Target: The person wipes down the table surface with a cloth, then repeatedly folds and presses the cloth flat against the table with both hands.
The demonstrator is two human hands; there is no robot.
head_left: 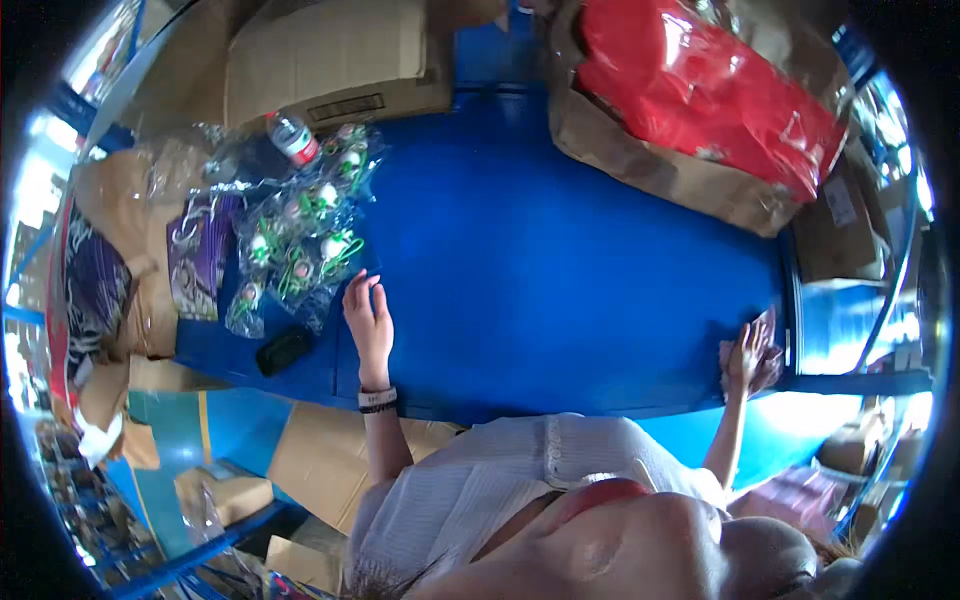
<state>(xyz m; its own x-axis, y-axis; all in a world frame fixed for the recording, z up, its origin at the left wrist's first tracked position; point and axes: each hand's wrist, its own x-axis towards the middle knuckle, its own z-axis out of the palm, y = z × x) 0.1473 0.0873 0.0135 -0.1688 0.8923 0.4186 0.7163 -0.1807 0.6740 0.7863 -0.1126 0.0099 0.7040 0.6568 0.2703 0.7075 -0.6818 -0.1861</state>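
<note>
My left hand [369, 320] is over the front left part of the blue table [520, 260], its fingers apart and nothing in them. Just beyond its fingertips lie several clear plastic bags [305, 240] with small white and green items inside. A dark flat object [284, 351] rests to the left of this hand, near the table's front edge. At the right end of the table, my right hand [744, 352] is on a crumpled pinkish cloth [768, 368], which shows on both sides of the fingers.
A bottle with a red label [293, 139] lies beyond the bags. Purple printed packages [200, 255] are at the left. Cardboard boxes [330, 60] stand at the back left. At the back right, a large brown bag [640, 160] holds red plastic packaging [710, 90].
</note>
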